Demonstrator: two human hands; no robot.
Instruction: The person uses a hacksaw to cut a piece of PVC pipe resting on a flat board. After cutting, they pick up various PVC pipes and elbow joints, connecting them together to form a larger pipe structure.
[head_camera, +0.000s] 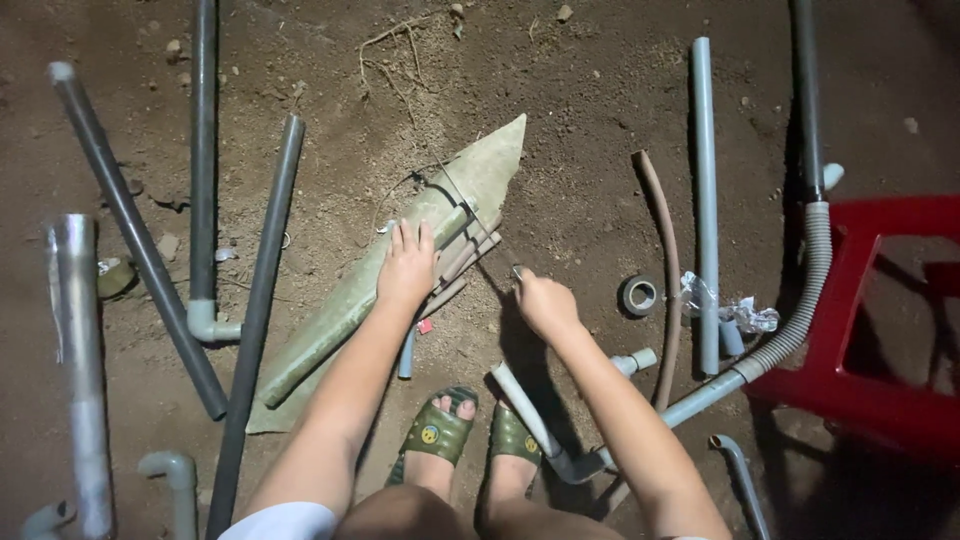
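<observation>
Overhead view of a squatting person working on bare soil. The left hand (407, 265) lies flat, fingers extended, pressing a bundle of short pipes (462, 255) against a long green pointed sheet (400, 270). The right hand (543, 303), just right of the sheet, is closed around a small tool or wire end; which one cannot be told. A thin wire (440, 185) loops over the bundle. Right of the sheet lie a tape roll (639, 295), a brown curved hose (665, 270) and a grey pipe (705, 200); farther right stands a red plastic stool (880, 330). Left of the sheet lie dark pipes (262, 300). Below it, green sandals (440, 430).
</observation>
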